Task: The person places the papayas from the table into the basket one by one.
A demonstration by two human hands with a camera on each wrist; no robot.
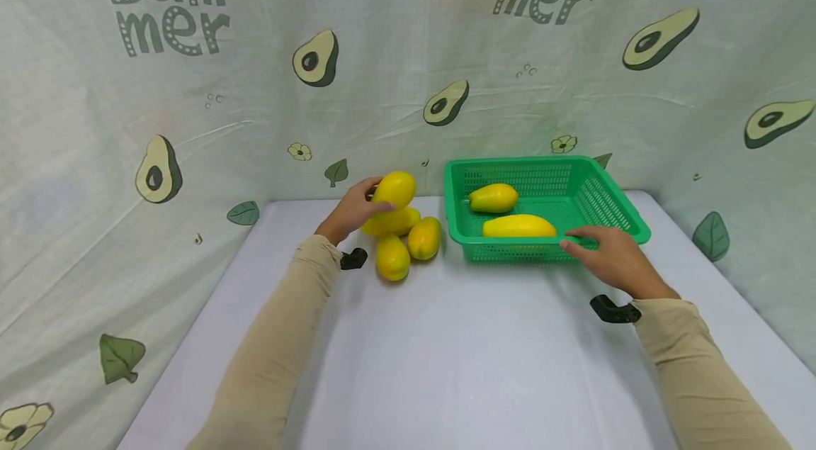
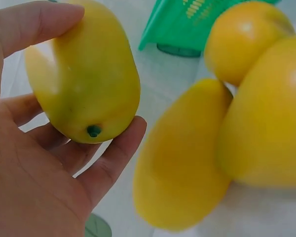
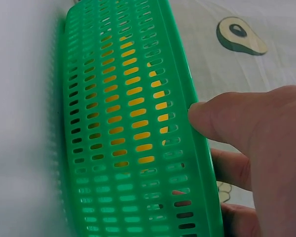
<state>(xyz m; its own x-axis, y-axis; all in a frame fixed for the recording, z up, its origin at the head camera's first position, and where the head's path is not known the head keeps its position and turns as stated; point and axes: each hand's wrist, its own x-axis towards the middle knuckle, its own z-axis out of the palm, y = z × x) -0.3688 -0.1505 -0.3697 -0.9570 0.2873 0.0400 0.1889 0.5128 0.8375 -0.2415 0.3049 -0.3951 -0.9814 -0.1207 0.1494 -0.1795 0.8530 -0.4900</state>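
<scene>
- The left hand (image 1: 353, 210) has its grip clamped on one fruit (image 1: 397, 189), above three other fruits (image 1: 392, 259) on the tabletop (image 1: 478, 351).
- The right hand (image 1: 613, 259) pinches the near rim of the basket (image 1: 503, 241).
- Inside the basket lie two fruits (image 1: 496, 198).

The head view looks forward and down over the desk (image 1: 484, 351), far enough back to take in both sleeves (image 1: 261, 358) from the lower edge and the cloth (image 1: 376, 10) across the top. The left wrist view looks very close along the palm of the left hand (image 2: 44, 163) at frame left, sharing with the head view the fruit (image 2: 84, 89) and a corner of the basket (image 2: 177, 29) at upper centre. The right wrist view, also near, faces the basket's slotted outer wall, its rim running steeply down the frame beside the right hand (image 3: 266, 133).
</scene>
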